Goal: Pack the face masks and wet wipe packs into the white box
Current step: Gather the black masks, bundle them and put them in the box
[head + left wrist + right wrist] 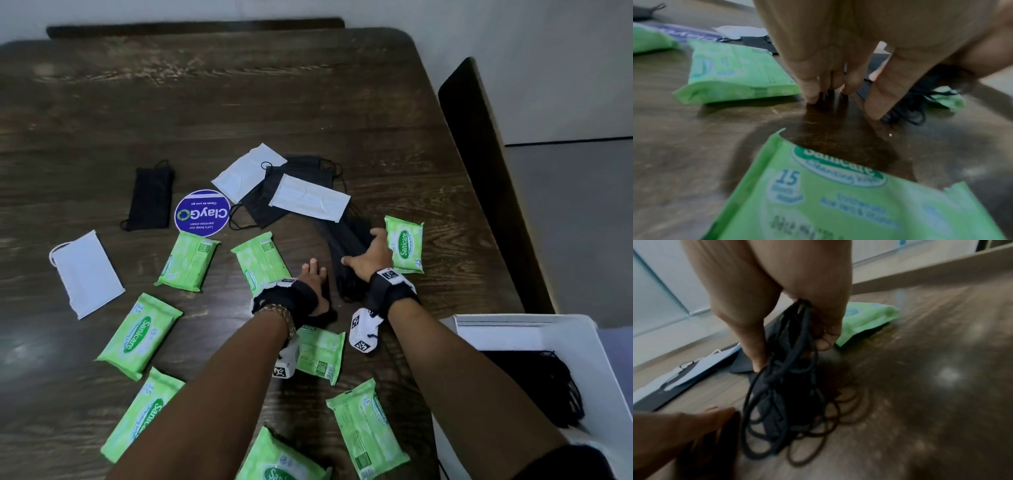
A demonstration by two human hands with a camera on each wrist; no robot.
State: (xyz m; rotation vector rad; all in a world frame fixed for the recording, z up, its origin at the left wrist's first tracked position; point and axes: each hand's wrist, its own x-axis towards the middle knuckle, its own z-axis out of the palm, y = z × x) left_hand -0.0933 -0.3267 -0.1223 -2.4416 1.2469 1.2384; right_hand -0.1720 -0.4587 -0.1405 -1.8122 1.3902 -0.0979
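Note:
My right hand (368, 251) grips a stack of black face masks (346, 240) on the table; in the right wrist view its fingers (826, 340) and thumb curl round the bundle (789, 378), with the ear loops dangling. My left hand (315, 272) lies just left of the stack with straight fingers (812, 91) touching the tabletop and holding nothing. Several green wet wipe packs (190, 262) lie scattered around both arms, one (406, 245) right beside my right hand. White masks (308, 202) and black masks (150, 198) lie farther back. The white box (582, 329) at bottom right holds black masks (548, 383).
A round blue ClayGo sticker (202, 212) sits on the dark wooden table (205, 102). A white mask (85, 270) lies at the left. The table's right edge and a dark chair back (479, 154) are close to the box. A wipe pack (828, 203) lies under my left wrist.

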